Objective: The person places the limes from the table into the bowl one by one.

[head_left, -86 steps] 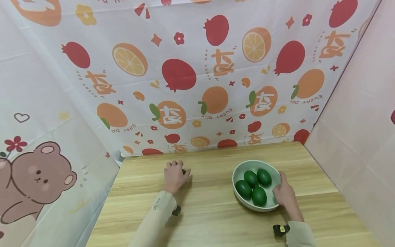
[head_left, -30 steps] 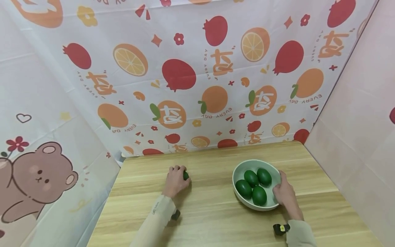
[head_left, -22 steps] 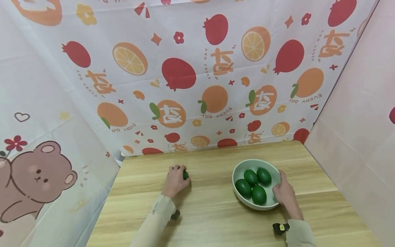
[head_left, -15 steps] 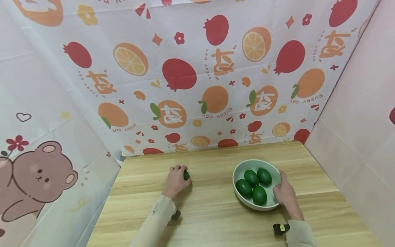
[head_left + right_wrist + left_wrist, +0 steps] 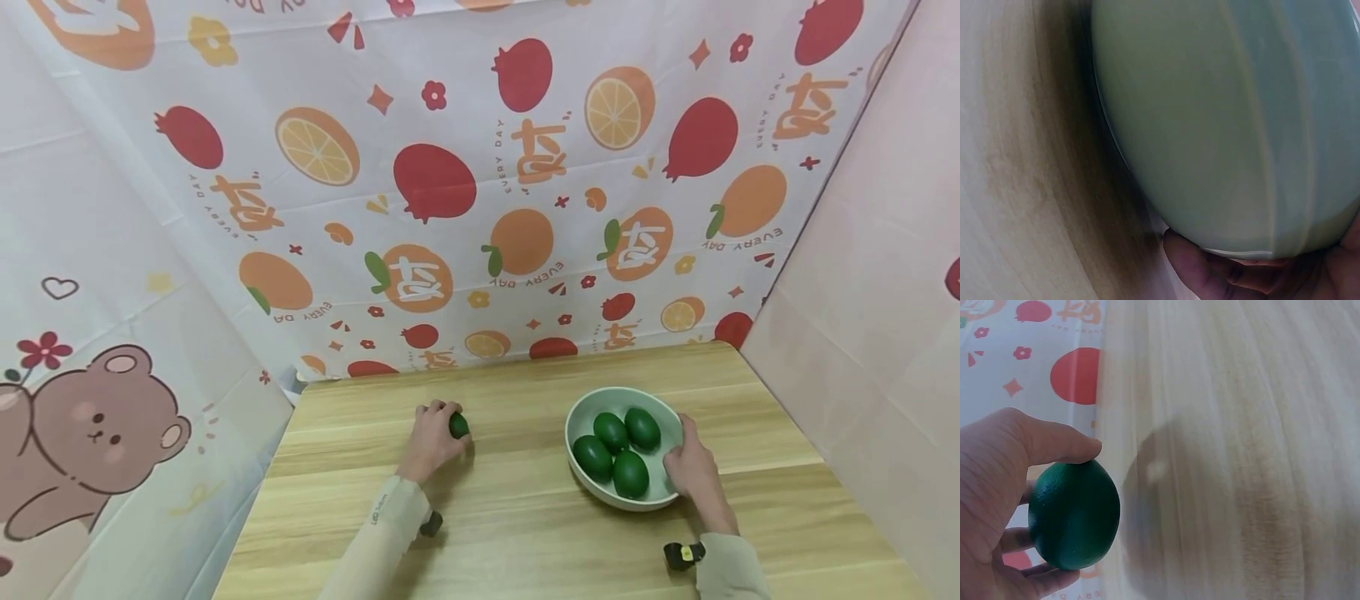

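Observation:
My left hand [image 5: 433, 444] grips a dark green egg-shaped fruit [image 5: 1074, 515], thumb on one side and fingers on the other, at the left of the wooden table. The fruit's skin is shiny and finely dimpled in the left wrist view; a shadow falls on the wood beside it. Whether it touches the table I cannot tell. At the right, my right hand [image 5: 696, 468] holds the side of a pale green bowl [image 5: 670, 492]. Its thumb is over the rim, and fingers [image 5: 1188, 257] show against the outer wall in the right wrist view. Several similar green fruits [image 5: 631, 475] lie inside the bowl.
The wooden table [image 5: 517, 517] ends at a fruit-printed cloth [image 5: 480, 192] behind. A cloth with a bear print [image 5: 112, 425] hangs at the left, and a pale cloth [image 5: 885, 333] at the right. Bare wood lies between the left hand and the bowl.
My left hand has shifted slightly right and closer to me with the green fruit, more of which now shows. The right hand and the bowl have stayed in place.

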Available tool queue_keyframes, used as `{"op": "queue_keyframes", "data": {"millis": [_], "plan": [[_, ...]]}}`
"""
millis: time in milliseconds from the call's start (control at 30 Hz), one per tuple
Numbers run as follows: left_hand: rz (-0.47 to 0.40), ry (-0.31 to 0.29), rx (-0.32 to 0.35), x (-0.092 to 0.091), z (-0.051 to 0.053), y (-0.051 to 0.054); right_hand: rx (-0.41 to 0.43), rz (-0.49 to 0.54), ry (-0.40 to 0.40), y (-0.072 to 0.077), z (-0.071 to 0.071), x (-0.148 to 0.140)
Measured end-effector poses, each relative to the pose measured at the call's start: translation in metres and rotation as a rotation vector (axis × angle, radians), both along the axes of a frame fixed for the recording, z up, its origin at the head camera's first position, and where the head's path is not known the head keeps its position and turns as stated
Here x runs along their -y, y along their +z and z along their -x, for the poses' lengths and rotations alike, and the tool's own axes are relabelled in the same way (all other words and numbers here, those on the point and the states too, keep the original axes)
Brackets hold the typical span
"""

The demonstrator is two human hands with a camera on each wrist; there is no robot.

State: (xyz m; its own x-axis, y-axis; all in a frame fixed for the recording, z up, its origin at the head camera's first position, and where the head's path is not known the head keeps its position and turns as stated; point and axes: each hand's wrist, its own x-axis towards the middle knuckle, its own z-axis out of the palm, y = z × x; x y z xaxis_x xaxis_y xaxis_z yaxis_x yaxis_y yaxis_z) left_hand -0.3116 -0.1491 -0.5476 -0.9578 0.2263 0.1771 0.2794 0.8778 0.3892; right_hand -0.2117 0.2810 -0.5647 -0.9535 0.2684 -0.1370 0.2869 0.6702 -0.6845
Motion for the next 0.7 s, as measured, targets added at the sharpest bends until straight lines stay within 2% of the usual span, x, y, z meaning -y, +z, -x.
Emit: {"op": "queue_keyframes", "data": {"millis": [200, 500, 700], "plan": [[-0.022, -0.019, -0.012, -0.006, -0.003, 0.005, 0.001, 0.008, 0.000, 0.000, -0.001, 0.000], [-0.054, -0.034, 0.015, -0.014, -0.001, 0.012, 0.004, 0.017, 0.002, 0.000, -0.001, 0.000], [-0.079, -0.047, 0.024, -0.020, -0.004, 0.017, 0.000, 0.007, 0.001, -0.003, -0.001, -0.001]]}}
